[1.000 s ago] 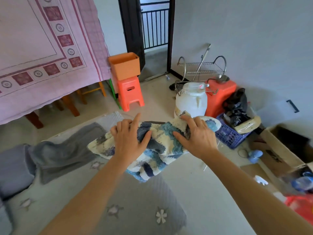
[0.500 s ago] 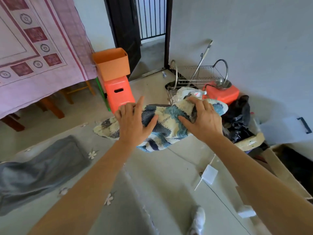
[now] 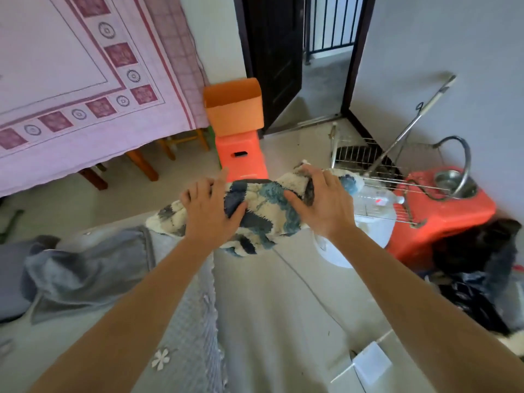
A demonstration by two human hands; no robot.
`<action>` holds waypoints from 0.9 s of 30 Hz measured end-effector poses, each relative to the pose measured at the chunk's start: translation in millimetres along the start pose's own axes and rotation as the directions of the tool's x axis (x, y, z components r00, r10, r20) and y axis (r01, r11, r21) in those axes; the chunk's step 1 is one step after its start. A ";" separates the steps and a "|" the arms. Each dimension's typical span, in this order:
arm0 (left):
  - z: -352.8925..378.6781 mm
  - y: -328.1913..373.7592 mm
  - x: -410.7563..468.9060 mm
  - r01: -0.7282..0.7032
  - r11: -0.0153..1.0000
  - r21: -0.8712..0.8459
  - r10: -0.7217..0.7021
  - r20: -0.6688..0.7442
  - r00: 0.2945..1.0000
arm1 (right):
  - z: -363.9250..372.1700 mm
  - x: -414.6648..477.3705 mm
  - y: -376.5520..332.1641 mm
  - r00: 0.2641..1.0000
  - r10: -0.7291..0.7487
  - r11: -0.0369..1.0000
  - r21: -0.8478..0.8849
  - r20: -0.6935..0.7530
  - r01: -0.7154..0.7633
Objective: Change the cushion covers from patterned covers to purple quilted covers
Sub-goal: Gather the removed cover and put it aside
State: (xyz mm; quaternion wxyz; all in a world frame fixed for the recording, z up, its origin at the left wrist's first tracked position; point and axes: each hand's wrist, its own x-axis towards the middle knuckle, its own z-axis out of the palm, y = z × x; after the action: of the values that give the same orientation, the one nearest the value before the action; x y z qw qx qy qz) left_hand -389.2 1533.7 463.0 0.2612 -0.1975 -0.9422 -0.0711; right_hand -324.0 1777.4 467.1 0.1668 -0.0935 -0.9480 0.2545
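Out over the floor, holding the bunched patterned cover (image 3: 266, 207) with arms outstretched. Gripping it with left hand (image 3: 209, 212) and right hand (image 3: 323, 207), fingers clamped tight.

Patterned cover (image 3: 261, 211): cream, blue, navy blotches. Hanging cloth (image 3: 85, 80): pink, maroon squares. Stool (image 3: 242, 160): orange-red. Quilted cover (image 3: 184, 321): grey-purple, white flowers.

Grey wall (image 3: 442, 38), open doorway (image 3: 326, 52), pale floor (image 3: 283, 293)

Fingers of the left hand (image 3: 208, 211) end hidden, probably curled behind the patterned cover (image 3: 263, 199).
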 end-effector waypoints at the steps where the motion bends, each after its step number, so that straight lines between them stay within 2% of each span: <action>1: 3.0 -8.1 8.5 0.016 1.000 0.008 -0.016 -0.018 1.000 | 7.7 16.1 -3.4 1.000 -0.018 1.000 0.012 0.007 0.018; 5: 22.6 -49.7 41.3 0.103 0.994 0.026 -0.101 -0.043 0.994 | 41.0 81.7 -23.9 0.989 -0.128 0.991 -0.037 0.072 0.131; 11: 79.2 -114.4 119.4 0.178 0.984 0.012 -0.175 -0.117 0.978 | 93.8 197.8 -57.3 0.966 -0.245 0.962 -0.102 0.080 0.253; 14: 105.2 -144.2 179.2 0.187 0.982 -0.024 -0.188 -0.096 0.977 | 108.5 261.6 -70.1 0.974 -0.219 0.965 -0.132 0.058 0.225; 20: 144.2 -176.4 297.3 0.120 0.992 -0.029 -0.123 -0.103 0.987 | 115.9 369.6 -80.1 0.985 -0.171 0.975 -0.149 -0.020 0.166; 24: 182.8 -180.7 362.4 0.069 0.997 -0.040 -0.072 -0.097 0.993 | 135.3 433.6 -63.7 0.990 -0.134 0.984 -0.127 -0.052 0.127; 27: 220.9 -182.9 404.1 0.063 0.997 -0.041 -0.064 -0.040 0.997 | 162.1 484.7 -42.9 0.990 -0.133 0.987 -0.095 -0.056 0.127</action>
State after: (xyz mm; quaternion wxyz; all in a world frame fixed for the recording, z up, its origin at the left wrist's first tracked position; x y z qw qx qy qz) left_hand -884.0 1554.7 479.1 0.2744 -0.1711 -0.9407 -0.1023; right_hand -836.3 1794.7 487.2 0.2080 -0.0470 -0.9570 0.1964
